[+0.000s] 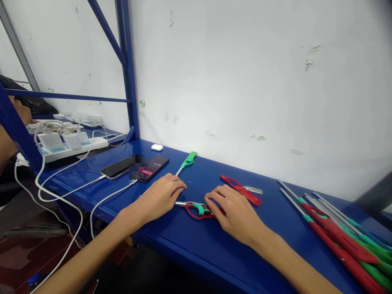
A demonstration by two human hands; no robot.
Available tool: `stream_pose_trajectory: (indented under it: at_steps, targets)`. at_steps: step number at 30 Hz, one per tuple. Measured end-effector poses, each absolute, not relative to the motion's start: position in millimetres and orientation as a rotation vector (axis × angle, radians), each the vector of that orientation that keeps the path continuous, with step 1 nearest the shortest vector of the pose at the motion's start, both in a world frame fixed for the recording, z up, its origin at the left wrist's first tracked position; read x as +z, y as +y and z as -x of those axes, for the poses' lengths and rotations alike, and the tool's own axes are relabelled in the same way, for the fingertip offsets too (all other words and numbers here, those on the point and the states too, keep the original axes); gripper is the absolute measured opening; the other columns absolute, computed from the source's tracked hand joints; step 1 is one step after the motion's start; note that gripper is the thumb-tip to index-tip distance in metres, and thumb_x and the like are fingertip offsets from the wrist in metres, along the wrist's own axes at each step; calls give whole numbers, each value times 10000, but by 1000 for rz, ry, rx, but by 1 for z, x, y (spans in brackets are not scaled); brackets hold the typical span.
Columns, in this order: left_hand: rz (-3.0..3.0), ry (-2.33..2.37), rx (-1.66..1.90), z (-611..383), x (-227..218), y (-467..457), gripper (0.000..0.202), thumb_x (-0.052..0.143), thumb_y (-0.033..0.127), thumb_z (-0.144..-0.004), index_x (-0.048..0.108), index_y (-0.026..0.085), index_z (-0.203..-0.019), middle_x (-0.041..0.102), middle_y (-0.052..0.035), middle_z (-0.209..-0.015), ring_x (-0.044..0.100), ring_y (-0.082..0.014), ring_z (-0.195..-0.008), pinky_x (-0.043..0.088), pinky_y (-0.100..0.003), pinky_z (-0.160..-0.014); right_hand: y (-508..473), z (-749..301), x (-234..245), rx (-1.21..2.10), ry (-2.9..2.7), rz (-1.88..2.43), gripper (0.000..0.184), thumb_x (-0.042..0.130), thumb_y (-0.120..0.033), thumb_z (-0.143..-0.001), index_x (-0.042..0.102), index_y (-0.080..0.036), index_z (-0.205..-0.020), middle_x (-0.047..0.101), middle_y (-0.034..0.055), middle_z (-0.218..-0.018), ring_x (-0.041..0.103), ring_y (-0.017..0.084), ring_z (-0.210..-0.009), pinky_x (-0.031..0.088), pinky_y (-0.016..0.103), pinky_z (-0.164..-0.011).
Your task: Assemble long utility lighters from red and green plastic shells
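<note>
An opened gas lighter [199, 209] lies on the blue table, its red shell half holding a green trigger and a metal tube. The tube runs beneath my left hand [162, 194], whose fingers are bent together over it. My right hand [231, 210] curls over the lighter's handle end, thumb and fingertips at its inside; my palm hides that end. Behind my right hand rests the other red shell half [240, 190], with a clear fuel tank [253, 190] against it. A tiny screw [189, 182] sits between my hands. Past my left hand is a green lighter [188, 160].
Several red and green lighters [337, 228] are piled at the right. Two phones [116, 167] with white charging cables [105, 200] lie at the left, near a white earphone case [157, 147]. A power strip [73, 149] and another person's arm [7, 143] are beyond the blue frame [127, 69].
</note>
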State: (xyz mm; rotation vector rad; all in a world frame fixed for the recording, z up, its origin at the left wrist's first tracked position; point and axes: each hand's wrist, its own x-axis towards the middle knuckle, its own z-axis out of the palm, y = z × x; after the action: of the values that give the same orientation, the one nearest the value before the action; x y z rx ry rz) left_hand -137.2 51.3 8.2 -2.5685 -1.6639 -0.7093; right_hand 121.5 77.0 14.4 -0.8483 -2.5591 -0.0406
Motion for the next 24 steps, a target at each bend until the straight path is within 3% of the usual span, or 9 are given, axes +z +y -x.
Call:
stream_pose_trajectory:
  at_steps: [5, 9, 14, 19, 24]
  targets:
    - [2527, -1699, -651, 133, 8, 64, 278, 445, 221, -1056, 683, 201, -1200, 697, -69, -1199, 609, -237, -1155, 473, -366, -1025, 82, -125, 18, -144, -2514, 870, 243, 440, -246, -1058, 681, -213, -1052, 705, 61, -1014, 634, 242, -945, 479, 413, -868]
    - [2505, -1739, -516, 128, 14, 88, 316, 552, 222, -1015, 603, 165, -1321, 694, -130, -1182, 661, -280, -1094, 519, -397, -943, 89, -129, 20, -229, -2438, 918, 251, 440, -243, -1058, 687, -201, -1051, 715, 64, -997, 642, 247, -929, 467, 419, -855]
    - [2493, -1783, -306, 121, 12, 121, 221, 626, 269, -990, 650, 154, -1178, 698, -94, -1103, 681, -246, -1015, 566, -410, -874, 98, -135, 22, -318, -2397, 971, 269, 438, -248, -1056, 699, -186, -1048, 718, 69, -964, 639, 246, -881, 456, 397, -816]
    - [2460, -1828, -198, 116, 4, 132, 300, 635, 351, -991, 629, 161, -1224, 658, -88, -1217, 670, -225, -1034, 584, -433, -884, 103, -141, 26, -352, -2325, 1025, 280, 445, -277, -1057, 711, -191, -1038, 732, 67, -958, 655, 238, -877, 436, 370, -806]
    - [2445, -1859, -201, 113, 9, 118, 233, 614, 322, -1002, 643, 151, -1157, 676, -71, -1134, 675, -211, -978, 575, -413, -860, 107, -147, 37, -375, -2286, 1169, 346, 391, -310, -1065, 716, -204, -1017, 737, 76, -937, 666, 236, -862, 425, 345, -778]
